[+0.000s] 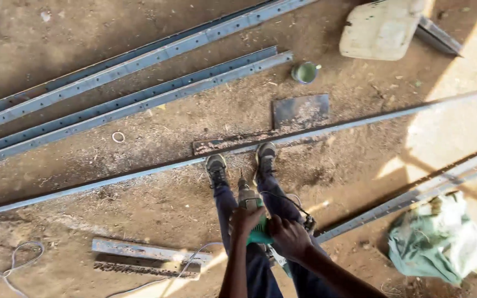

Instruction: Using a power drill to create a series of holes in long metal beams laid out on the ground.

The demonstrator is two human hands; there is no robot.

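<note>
I stand on a dirt floor, my two shoes pressing on a long blue-grey metal angle bar (111, 179) that runs across the view. My left hand (244, 221) grips the top of a green power drill (252, 212) pointing down between my feet. My right hand (288, 237) wraps the drill's green body from the right. The drill's tip hovers near the bar by my left shoe (215, 168); contact is hidden. The right shoe (265, 157) rests on the bar too.
Several long perforated angle bars (139, 102) lie at upper left, another bar (415, 193) at right. A flat steel plate (300, 110), green cup (305, 72), white container (379, 30), short bar pieces (144, 256), a cable (12, 265) and green cloth bundle (437, 237) surround me.
</note>
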